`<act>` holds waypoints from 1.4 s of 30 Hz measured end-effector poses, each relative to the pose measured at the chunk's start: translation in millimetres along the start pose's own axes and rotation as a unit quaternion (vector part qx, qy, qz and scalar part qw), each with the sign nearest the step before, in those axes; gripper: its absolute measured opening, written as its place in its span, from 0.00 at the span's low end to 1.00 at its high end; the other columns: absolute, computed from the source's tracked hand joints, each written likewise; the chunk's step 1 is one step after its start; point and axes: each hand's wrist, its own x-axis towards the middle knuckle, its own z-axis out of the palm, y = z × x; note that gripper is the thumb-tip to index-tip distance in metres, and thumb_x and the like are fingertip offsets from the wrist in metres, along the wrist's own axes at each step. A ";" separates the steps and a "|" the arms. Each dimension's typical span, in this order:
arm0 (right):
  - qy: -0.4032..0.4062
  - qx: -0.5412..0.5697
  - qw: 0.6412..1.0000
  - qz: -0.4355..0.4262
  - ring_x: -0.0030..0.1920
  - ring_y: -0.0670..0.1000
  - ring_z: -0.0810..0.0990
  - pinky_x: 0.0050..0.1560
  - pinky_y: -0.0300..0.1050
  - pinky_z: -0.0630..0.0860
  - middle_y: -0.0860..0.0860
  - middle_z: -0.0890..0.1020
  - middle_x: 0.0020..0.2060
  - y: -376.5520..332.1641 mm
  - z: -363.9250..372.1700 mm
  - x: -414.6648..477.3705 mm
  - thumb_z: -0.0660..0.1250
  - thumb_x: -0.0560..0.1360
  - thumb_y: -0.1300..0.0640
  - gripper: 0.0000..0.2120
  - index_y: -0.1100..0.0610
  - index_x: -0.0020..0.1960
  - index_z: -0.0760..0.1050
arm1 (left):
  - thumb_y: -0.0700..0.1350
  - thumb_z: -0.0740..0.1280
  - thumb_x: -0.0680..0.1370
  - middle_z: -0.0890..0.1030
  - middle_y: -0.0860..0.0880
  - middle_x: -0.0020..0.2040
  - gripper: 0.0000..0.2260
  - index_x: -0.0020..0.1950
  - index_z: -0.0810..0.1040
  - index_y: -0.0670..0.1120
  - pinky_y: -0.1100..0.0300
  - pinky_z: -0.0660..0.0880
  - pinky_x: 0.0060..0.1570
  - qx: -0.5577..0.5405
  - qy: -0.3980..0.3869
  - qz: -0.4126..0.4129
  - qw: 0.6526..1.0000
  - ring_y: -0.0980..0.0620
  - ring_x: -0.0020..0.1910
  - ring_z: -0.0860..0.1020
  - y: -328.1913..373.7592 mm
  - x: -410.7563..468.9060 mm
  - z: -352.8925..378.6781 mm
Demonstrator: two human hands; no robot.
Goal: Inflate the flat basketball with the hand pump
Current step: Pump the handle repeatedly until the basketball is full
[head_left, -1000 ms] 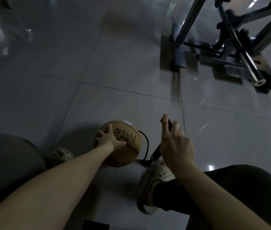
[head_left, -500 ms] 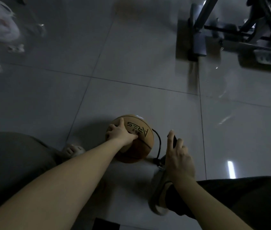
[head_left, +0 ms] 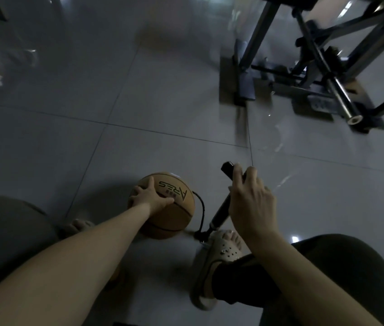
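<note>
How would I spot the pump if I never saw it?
Find the round orange-brown basketball on the grey tiled floor. Right of it, a slim black hand pump leans up beside a beige clog. Only it joins the ball by a thin black hose.

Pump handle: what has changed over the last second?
The right hand pushed the pump handle down, then drew it back up; its fingers now curl round it. The left hand stayed on the basketball, the hose attached.
</note>
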 end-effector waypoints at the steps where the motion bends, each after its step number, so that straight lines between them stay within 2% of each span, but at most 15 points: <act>1: -0.003 -0.009 1.000 0.008 0.44 0.54 0.76 0.40 0.48 0.75 0.59 0.73 0.55 -0.4 -2.2 -3.0 0.66 0.76 0.57 0.31 0.60 0.75 0.59 | 0.70 0.67 0.70 0.47 0.34 0.78 0.49 0.80 0.41 0.58 0.35 0.62 0.69 0.003 0.016 0.011 1.000 0.27 0.73 0.56 -2.0 -3.7 3.7; 3: -0.035 -0.024 0.999 0.021 0.46 0.55 0.73 0.43 0.51 0.73 0.59 0.72 0.54 -7.4 1.7 -14.7 0.64 0.75 0.57 0.35 0.58 0.78 0.53 | 0.69 0.61 0.75 0.45 0.34 0.79 0.42 0.80 0.42 0.60 0.35 0.59 0.70 0.007 0.057 0.029 0.998 0.28 0.75 0.51 -4.7 -11.1 13.6; 6: -0.073 -0.048 0.996 0.003 0.43 0.57 0.71 0.41 0.52 0.71 0.59 0.72 0.51 -16.0 24.4 -33.5 0.63 0.75 0.58 0.36 0.59 0.79 0.51 | 0.68 0.57 0.77 0.43 0.38 0.80 0.37 0.79 0.41 0.62 0.33 0.58 0.70 0.012 0.086 0.040 0.995 0.29 0.77 0.47 -6.2 -15.4 24.6; 12: -0.121 -0.061 0.991 -0.021 0.47 0.59 0.71 0.44 0.55 0.72 0.62 0.71 0.56 -18.4 62.9 -39.1 0.59 0.77 0.56 0.35 0.63 0.79 0.47 | 0.66 0.65 0.76 0.41 0.39 0.80 0.41 0.80 0.44 0.61 0.36 0.55 0.72 -0.045 0.074 0.004 0.996 0.32 0.78 0.45 -1.8 -12.6 20.3; 15: -0.147 -0.068 0.986 -0.039 0.50 0.60 0.70 0.48 0.54 0.71 0.62 0.69 0.59 -25.7 78.2 -33.2 0.59 0.79 0.54 0.37 0.64 0.79 0.42 | 0.67 0.63 0.76 0.43 0.36 0.79 0.41 0.80 0.42 0.61 0.36 0.57 0.71 -0.019 0.083 0.004 0.996 0.30 0.77 0.47 0.2 -14.3 27.7; 21: -0.165 -0.068 0.984 -0.011 0.52 0.59 0.71 0.46 0.54 0.69 0.62 0.70 0.61 -25.9 105.0 -21.0 0.53 0.79 0.55 0.33 0.63 0.79 0.45 | 0.68 0.63 0.75 0.48 0.34 0.78 0.41 0.80 0.44 0.59 0.38 0.61 0.70 0.011 0.095 0.013 0.995 0.29 0.75 0.52 -2.6 -13.6 25.5; 27: -0.184 -0.041 0.982 0.005 0.53 0.57 0.71 0.49 0.51 0.70 0.60 0.68 0.61 -19.1 95.5 -12.0 0.62 0.77 0.55 0.38 0.60 0.79 0.43 | 0.69 0.64 0.73 0.49 0.36 0.78 0.42 0.80 0.45 0.59 0.38 0.60 0.70 -0.005 0.074 0.010 0.997 0.31 0.76 0.52 6.4 -14.2 15.5; 31: -0.156 0.021 0.987 0.009 0.48 0.55 0.72 0.47 0.47 0.72 0.59 0.68 0.58 -13.9 67.6 -15.2 0.67 0.74 0.61 0.37 0.57 0.76 0.49 | 0.70 0.65 0.72 0.53 0.36 0.77 0.44 0.80 0.47 0.57 0.37 0.61 0.71 -0.006 0.075 0.004 0.997 0.32 0.75 0.55 7.6 -18.8 4.0; 33: -0.112 0.034 0.993 0.008 0.45 0.54 0.71 0.44 0.46 0.73 0.59 0.68 0.56 -8.8 48.0 -9.2 0.66 0.74 0.63 0.32 0.58 0.74 0.57 | 0.65 0.66 0.74 0.59 0.37 0.75 0.42 0.80 0.48 0.53 0.38 0.64 0.69 0.024 0.116 0.044 0.992 0.34 0.73 0.61 17.4 -30.7 -6.5; 36: -0.030 0.043 0.999 0.009 0.38 0.51 0.68 0.36 0.45 0.72 0.58 0.68 0.52 -0.9 7.8 9.2 0.70 0.73 0.61 0.21 0.59 0.64 0.67 | 0.51 0.66 0.79 0.65 0.39 0.71 0.34 0.79 0.51 0.49 0.45 0.69 0.63 0.056 0.190 0.201 0.959 0.38 0.67 0.68 53.1 -56.9 -22.3; 39: 0.003 0.041 0.999 0.002 0.36 0.51 0.68 0.36 0.44 0.69 0.57 0.69 0.52 5.4 -23.9 20.4 0.71 0.74 0.58 0.16 0.59 0.57 0.69 | 0.50 0.68 0.77 0.67 0.44 0.72 0.36 0.79 0.53 0.48 0.49 0.71 0.64 0.078 0.255 0.390 0.881 0.44 0.67 0.69 89.8 -89.8 -34.4; 42: 0.016 0.027 0.999 -0.034 0.41 0.51 0.73 0.42 0.44 0.75 0.56 0.70 0.52 -0.6 -24.9 10.9 0.72 0.73 0.58 0.18 0.60 0.60 0.71 | 0.48 0.69 0.76 0.64 0.43 0.74 0.34 0.78 0.57 0.47 0.49 0.67 0.69 0.101 0.298 0.504 0.804 0.44 0.70 0.66 103.5 -123.4 -32.0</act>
